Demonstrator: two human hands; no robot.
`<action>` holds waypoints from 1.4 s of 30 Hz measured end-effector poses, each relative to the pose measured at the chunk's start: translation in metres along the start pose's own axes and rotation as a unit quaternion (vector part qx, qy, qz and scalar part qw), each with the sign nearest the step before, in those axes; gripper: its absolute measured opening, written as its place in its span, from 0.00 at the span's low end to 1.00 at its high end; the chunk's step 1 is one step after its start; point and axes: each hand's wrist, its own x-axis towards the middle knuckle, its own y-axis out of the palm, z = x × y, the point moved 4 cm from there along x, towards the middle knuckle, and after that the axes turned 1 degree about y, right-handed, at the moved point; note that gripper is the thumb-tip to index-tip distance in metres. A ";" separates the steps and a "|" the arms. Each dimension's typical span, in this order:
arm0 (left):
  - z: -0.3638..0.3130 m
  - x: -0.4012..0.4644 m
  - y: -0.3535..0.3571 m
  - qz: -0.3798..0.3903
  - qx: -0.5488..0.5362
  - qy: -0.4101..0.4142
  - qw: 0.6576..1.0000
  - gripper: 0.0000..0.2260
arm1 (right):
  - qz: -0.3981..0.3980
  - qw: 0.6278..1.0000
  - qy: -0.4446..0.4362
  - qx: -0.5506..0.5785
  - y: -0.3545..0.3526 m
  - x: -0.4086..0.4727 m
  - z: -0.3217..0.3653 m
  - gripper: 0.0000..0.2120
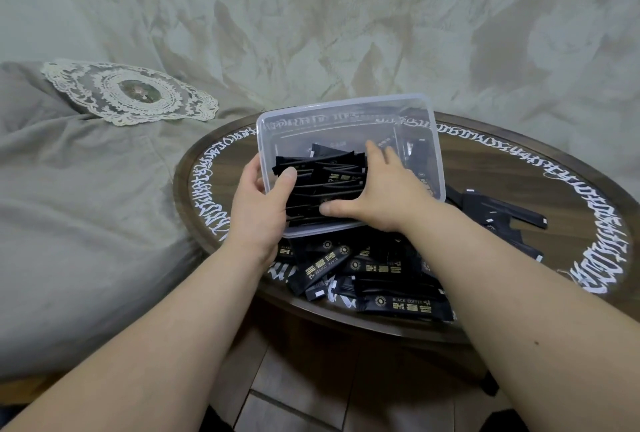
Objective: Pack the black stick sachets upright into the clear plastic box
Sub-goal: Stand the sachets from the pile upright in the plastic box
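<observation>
Black stick sachets (322, 185) stood in a row inside the clear plastic box (349, 112), which tilted toward the camera over the round tabletop (519, 189). The left hand (259, 203) had its grip on the box's left wall, thumb inside and fingers outside. The right hand (384, 192) reached into the box, fingers spread and pressing the row's right end (grasping nothing). Loose sachets (381, 272) lay heaped on the tabletop's near side, just under the box.

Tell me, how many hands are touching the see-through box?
2. The left hand grips the clear box at its left wall; the right hand reaches inside, on the sachets.
</observation>
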 end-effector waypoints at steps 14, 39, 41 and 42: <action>0.001 -0.001 0.006 0.049 -0.023 -0.013 0.998 0.34 | -0.026 0.995 -0.096 0.001 0.009 -0.009 0.023 0.58; 0.001 0.003 -0.005 -0.004 0.020 0.002 1.000 0.30 | -0.098 0.989 0.071 0.086 -0.013 0.010 0.000 0.22; 0.001 0.000 0.000 0.006 0.020 0.009 1.000 0.29 | -0.065 0.993 0.074 0.067 -0.004 0.007 0.000 0.24; 0.001 0.000 0.001 0.006 0.024 0.011 1.000 0.29 | -0.054 0.993 0.066 0.077 0.000 0.006 0.001 0.24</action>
